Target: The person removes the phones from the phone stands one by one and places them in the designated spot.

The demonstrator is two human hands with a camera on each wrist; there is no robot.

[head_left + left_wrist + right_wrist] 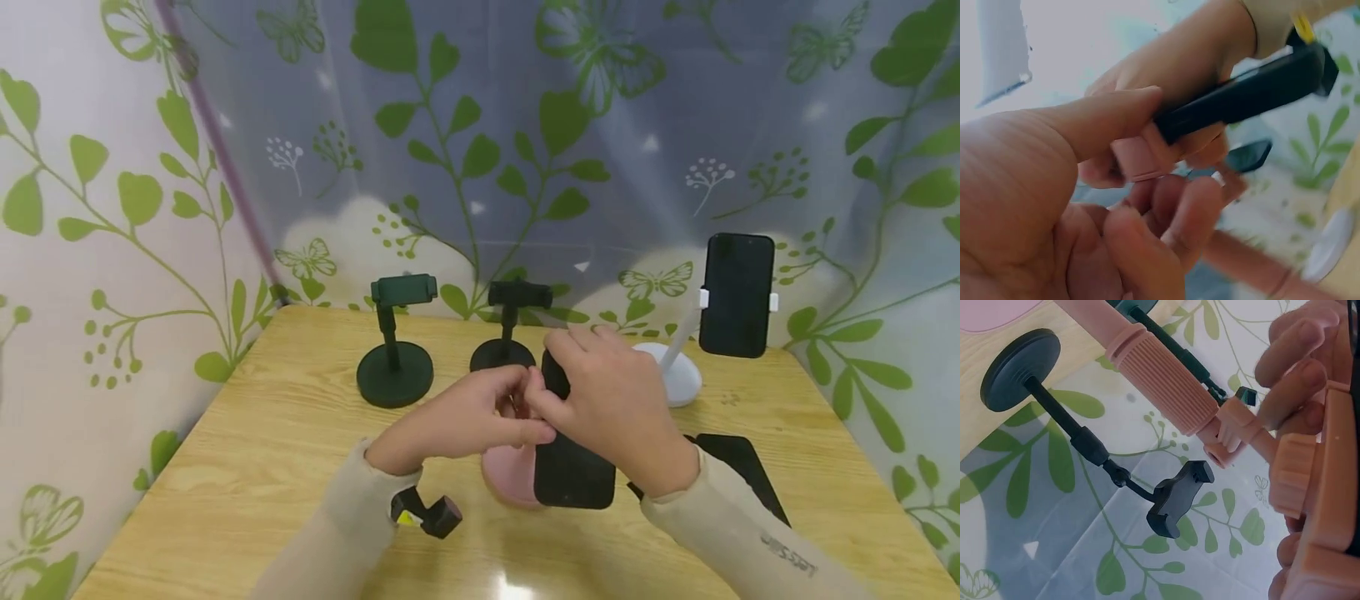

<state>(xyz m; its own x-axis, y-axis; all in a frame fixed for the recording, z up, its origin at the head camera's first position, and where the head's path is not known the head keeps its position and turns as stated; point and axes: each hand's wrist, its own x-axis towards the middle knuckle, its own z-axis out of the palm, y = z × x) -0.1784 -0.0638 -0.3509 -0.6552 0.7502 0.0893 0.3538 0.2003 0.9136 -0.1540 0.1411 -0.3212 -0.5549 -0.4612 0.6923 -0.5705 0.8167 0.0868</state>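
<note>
Phone (573,475) against ribbed pink stand (1163,381)

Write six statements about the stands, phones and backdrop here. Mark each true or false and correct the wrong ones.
1. The white stand holds an upright phone. True.
2. The dark green stand also holds a phone. False: its holder carries none.
3. In the head view, the black stand appears between the green and white ones. True.
4. The right hand is clear of the front phone. False: it grips it.
5. A dark flat device lies on the table. True.
6. The backdrop is plain. False: leaves and butterflies pattern it.
</note>
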